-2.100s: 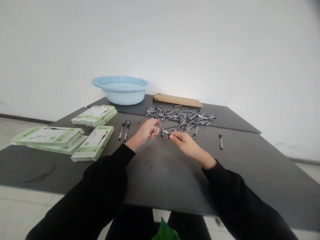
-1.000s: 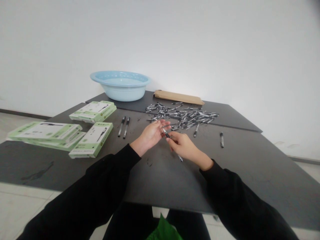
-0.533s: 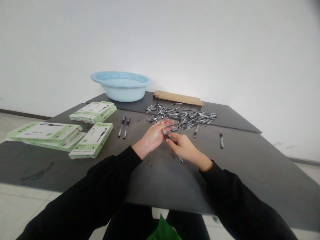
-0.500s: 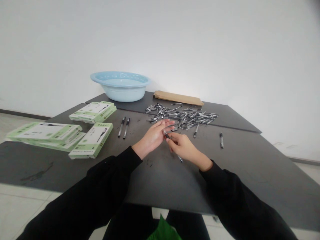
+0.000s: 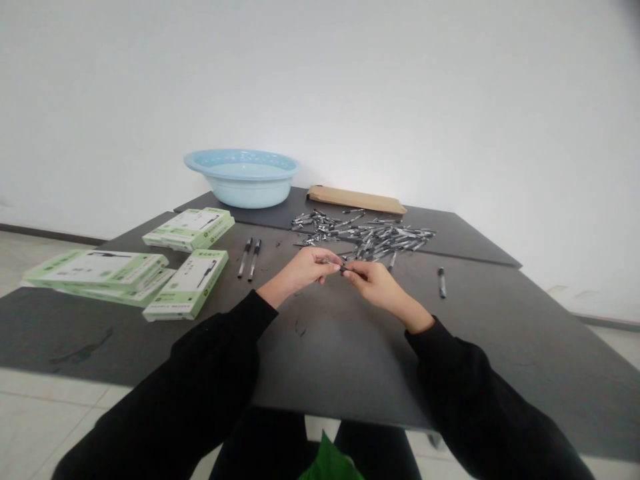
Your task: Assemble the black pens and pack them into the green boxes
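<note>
Close together over the middle of the table, both my hands are closed on one pen (image 5: 343, 268), mostly covered by the fingers. My left hand (image 5: 315, 265) pinches it from the left, and my right hand (image 5: 374, 283) grips it from the right. Just beyond the hands lies a loose heap of black and clear pens (image 5: 383, 241), with small pen parts (image 5: 315, 223) at its left side. Two capped pens (image 5: 249, 259) lie side by side to the left of my left hand. A single short pen piece (image 5: 442, 283) rests off to the right.
Green and white pen boxes (image 5: 187, 283) are stacked at the left, several of them. At the back stand a light blue basin (image 5: 245, 190) and a flat brown cardboard piece (image 5: 356, 199). The dark table (image 5: 350, 373) meets a pale wall behind.
My left hand has gone from open fingers to a pinch on the pen. The pen, earlier slanting down below my right hand, is now held between both hands.
</note>
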`<action>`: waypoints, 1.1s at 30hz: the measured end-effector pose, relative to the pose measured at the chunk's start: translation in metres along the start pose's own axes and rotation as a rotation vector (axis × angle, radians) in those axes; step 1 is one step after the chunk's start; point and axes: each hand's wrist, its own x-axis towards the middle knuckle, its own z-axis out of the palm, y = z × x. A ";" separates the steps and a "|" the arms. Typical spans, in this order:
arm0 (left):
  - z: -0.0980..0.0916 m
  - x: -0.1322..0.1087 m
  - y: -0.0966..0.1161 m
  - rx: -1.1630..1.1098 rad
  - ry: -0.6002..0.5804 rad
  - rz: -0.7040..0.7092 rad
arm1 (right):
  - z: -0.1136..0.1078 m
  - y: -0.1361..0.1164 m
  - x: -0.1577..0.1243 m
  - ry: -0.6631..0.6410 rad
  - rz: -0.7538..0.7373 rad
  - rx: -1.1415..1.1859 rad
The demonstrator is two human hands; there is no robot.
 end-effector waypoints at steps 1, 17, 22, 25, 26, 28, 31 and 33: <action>0.001 -0.001 0.001 0.044 -0.008 0.006 | 0.000 0.001 0.000 -0.021 -0.010 -0.005; 0.020 -0.003 -0.026 0.148 0.135 0.105 | 0.009 -0.002 -0.003 -0.053 -0.007 -0.148; 0.020 -0.003 -0.027 0.232 0.164 0.147 | 0.014 -0.002 -0.004 -0.043 0.005 -0.145; 0.019 -0.005 -0.021 0.254 0.170 0.181 | 0.016 -0.004 -0.005 -0.041 0.008 -0.137; 0.019 -0.006 -0.019 0.248 0.171 0.188 | 0.016 -0.004 -0.006 -0.037 0.011 -0.141; 0.020 -0.007 -0.017 0.175 0.165 0.162 | 0.016 -0.006 -0.006 -0.028 0.014 -0.143; 0.023 -0.006 -0.017 -0.041 0.128 0.032 | 0.017 -0.009 -0.007 -0.020 0.002 -0.109; 0.025 -0.004 -0.018 -0.157 0.115 -0.029 | 0.019 -0.011 -0.007 -0.004 0.004 -0.092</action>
